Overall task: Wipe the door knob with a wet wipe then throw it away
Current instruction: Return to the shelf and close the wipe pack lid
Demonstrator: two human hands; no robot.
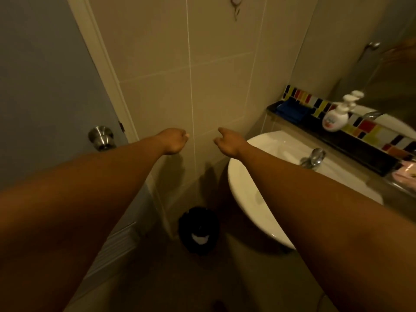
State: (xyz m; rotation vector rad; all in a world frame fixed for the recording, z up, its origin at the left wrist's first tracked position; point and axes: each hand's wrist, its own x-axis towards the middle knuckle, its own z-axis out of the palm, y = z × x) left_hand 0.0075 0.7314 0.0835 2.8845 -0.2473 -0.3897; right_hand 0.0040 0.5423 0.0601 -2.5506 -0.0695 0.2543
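— Where's the wipe?
— Down in the bin (199,230), well below both hands.
— And the hands?
— Left hand (174,140) loosely curled, right hand (227,141) half open, both empty; knob (101,138) left of them.

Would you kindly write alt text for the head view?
Two bare arms reach toward a tiled bathroom wall, left hand loosely fisted, right hand partly open, neither holding anything visible. A steel door knob sits left, a black bin below, a white sink right.
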